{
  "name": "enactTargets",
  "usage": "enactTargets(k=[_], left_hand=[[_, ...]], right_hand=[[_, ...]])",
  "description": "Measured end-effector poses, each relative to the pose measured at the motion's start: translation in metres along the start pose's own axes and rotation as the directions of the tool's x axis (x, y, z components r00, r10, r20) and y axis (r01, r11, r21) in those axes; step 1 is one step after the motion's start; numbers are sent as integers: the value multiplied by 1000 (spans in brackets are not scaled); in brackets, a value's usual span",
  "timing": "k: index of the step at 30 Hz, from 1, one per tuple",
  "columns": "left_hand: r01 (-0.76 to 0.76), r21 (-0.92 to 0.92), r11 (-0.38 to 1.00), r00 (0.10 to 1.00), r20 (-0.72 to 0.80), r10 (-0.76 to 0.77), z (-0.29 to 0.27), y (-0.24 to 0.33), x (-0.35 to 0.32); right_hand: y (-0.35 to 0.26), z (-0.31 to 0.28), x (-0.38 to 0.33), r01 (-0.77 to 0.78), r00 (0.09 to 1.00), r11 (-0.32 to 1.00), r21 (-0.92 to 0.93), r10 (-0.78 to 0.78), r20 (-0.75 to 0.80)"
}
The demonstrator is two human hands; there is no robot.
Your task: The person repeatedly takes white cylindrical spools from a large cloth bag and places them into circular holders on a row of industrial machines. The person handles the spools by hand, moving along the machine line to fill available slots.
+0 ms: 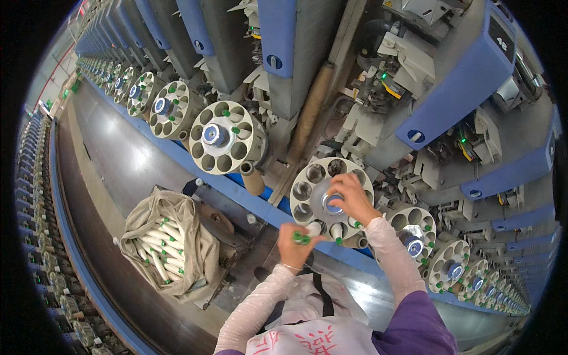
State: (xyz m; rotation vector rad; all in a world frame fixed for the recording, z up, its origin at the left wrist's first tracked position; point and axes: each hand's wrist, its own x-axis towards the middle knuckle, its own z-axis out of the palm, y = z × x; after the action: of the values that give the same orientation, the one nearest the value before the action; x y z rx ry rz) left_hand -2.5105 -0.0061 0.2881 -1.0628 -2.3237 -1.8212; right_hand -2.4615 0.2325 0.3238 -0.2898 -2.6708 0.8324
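In the head view, a cloth sack (204, 257) gapes at the person's left, loosely filled with white bobbins (163, 245) that have green ends and lie at mixed angles. In front of the person stands a round magazine (319, 201), ringed with deep holes around a blue-capped hub (333, 205); a white bobbin (338, 229) sits at its near side, green end toward the person, while several holes on its left and far side show bare. The neighbouring magazine (229, 142) to the left has two green-ended pieces in its upper holes, and the one to the right (406, 234) shows a few green ends along its edge.

The left hand (294, 247) is closed around green-ended bobbins (302, 239), held just beside the magazine's near-left rim. The right hand (353, 200) arches over the hub, fingers and thumb apart; whether it touches the hub cannot be told. Both forearms reach up from the lower edge, the right one extending farther.
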Motion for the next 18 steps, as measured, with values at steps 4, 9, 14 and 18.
enactTargets(k=[4, 9, 14, 18], left_hand=[[188, -320, 929, 982, 71, -174, 6, 14, 3], [178, -932, 316, 712, -100, -695, -57, 6, 41], [-96, -988, 123, 578, -156, -801, -193, -55, 76], [-236, -961, 144, 528, -251, -811, -279, -86, 77]], right_hand=[[-25, -10, 10, -163, 982, 960, 227, 181, -60], [-142, 43, 29, -36, 959, 830, 556, -128, 254], [-167, 64, 58, -375, 728, 879, 294, 83, 681], [-179, 93, 87, -507, 855, 347, 789, 83, 512]])
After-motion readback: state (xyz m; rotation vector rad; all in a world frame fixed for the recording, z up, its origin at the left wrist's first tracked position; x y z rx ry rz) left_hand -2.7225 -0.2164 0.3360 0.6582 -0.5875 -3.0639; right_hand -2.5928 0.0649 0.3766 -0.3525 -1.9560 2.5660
